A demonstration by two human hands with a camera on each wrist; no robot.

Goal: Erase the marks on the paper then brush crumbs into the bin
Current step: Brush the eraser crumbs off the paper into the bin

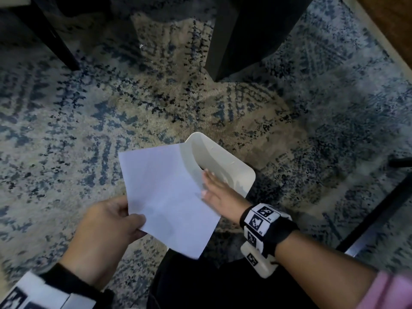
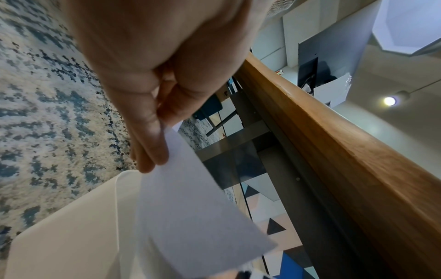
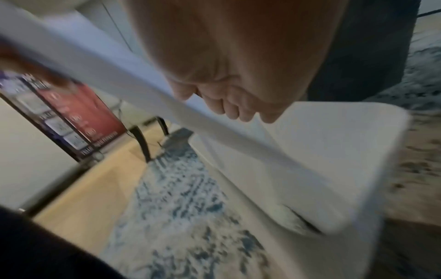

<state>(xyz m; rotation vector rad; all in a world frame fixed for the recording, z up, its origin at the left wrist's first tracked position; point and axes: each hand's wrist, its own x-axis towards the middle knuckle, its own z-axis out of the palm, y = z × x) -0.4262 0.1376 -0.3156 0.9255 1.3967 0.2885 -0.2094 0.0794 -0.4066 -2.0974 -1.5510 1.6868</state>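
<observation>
A white sheet of paper (image 1: 165, 192) hangs tilted over a white plastic bin (image 1: 231, 166) that stands on the carpet. My left hand (image 1: 133, 217) pinches the sheet's near left corner between thumb and fingers; the left wrist view shows this pinch on the paper (image 2: 190, 217) above the bin (image 2: 71, 226). My right hand (image 1: 207, 184) lies flat with straight fingers against the sheet's right edge, over the bin's mouth. The right wrist view is blurred; there the fingertips (image 3: 238, 109) touch the paper (image 3: 167, 113) above the bin (image 3: 334, 151). I see no marks on the sheet.
A patterned blue and beige carpet (image 1: 89, 130) covers the floor. Dark table legs (image 1: 234, 41) stand beyond the bin, and a black metal bar (image 1: 379, 208) slants at the right. A wooden table edge (image 2: 334, 151) runs overhead. My dark-clothed leg (image 1: 200, 286) is below the paper.
</observation>
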